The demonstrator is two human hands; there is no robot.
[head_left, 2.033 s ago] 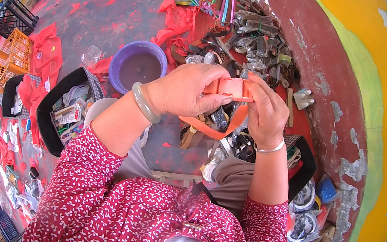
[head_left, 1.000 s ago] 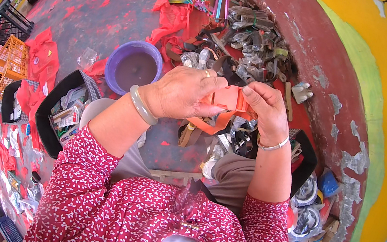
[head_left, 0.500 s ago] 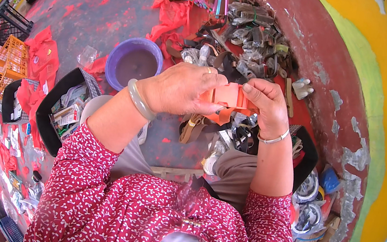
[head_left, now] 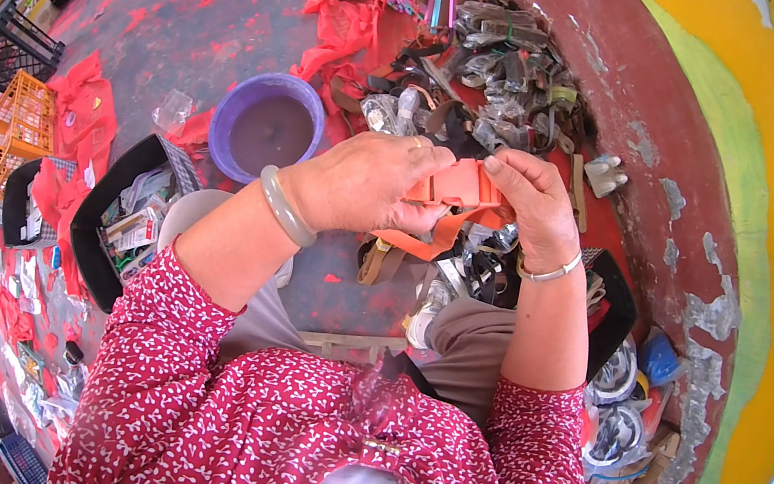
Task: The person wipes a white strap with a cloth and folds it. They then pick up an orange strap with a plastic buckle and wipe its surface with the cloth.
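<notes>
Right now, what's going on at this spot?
A seated person in a red patterned top holds an orange strap with both hands above their lap. The left hand covers one end, and the right hand pinches the other end by the fingertips. Part of the strap loops down below the hands. A purple bucket stands on the floor by the left forearm, and a heap of dark straps and buckles lies just beyond the hands.

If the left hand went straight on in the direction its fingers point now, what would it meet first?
The left hand points to the right across the orange plastic buckle it holds. Straight on, it would probably meet first the fingers of the right hand, which grip the same buckle from the other side. Depth is unclear.
</notes>
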